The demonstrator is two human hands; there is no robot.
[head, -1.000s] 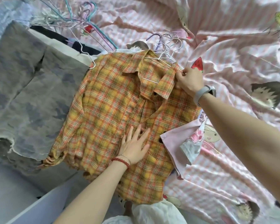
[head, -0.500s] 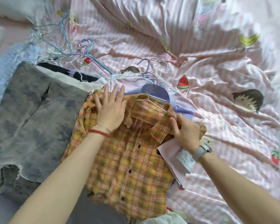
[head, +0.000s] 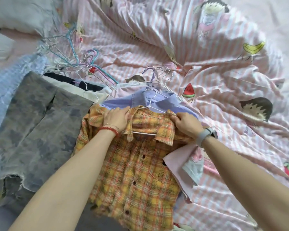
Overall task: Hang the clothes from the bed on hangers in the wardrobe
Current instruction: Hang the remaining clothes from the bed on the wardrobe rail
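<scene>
An orange and yellow plaid shirt [head: 137, 165] lies on the bed with a white wire hanger [head: 150, 104] inside its collar, the hook pointing away from me. My left hand [head: 116, 118] grips the shirt's left shoulder, fingers curled over its top edge. My right hand [head: 186, 125] pinches the right shoulder by the collar. Under the shirt's top lies a lilac shirt [head: 172, 101] on another hanger, with several hanger hooks [head: 158, 74] beyond it.
A grey mottled garment [head: 38, 124] lies to the left, with dark and cream clothes behind it. A tangle of coloured wire hangers [head: 73, 54] sits at the upper left. A pink cloth [head: 182, 165] lies at the shirt's right edge. The pink striped sheet [head: 223, 80] covers the bed.
The plaid shirt has slid toward me, uncovering the lilac shirt. My left hand has gone from the shirt's front to its left shoulder and now grips it. My right hand stays on the right shoulder.
</scene>
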